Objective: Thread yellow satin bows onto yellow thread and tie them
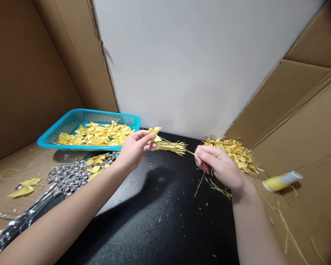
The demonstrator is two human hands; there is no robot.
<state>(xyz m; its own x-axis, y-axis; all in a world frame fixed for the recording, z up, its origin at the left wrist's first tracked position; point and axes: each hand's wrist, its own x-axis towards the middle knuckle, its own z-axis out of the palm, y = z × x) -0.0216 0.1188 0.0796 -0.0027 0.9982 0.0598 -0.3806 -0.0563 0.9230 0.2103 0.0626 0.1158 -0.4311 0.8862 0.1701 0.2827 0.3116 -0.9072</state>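
Pinched in my left hand is a small yellow ribbon bow, held above the black work surface. A thin gold cord runs from near the bow toward my right hand, whose thumb and fingers are closed on it. Between the hands lies a bundle of gold cords. One cord end hangs below my right hand. Left of my left hand, a blue basket holds many yellow bows.
Silver beads lie beside the basket, with a few bows on them. A heap of gold pieces is at the right, near a yellow thread spool. Cardboard walls stand on both sides.
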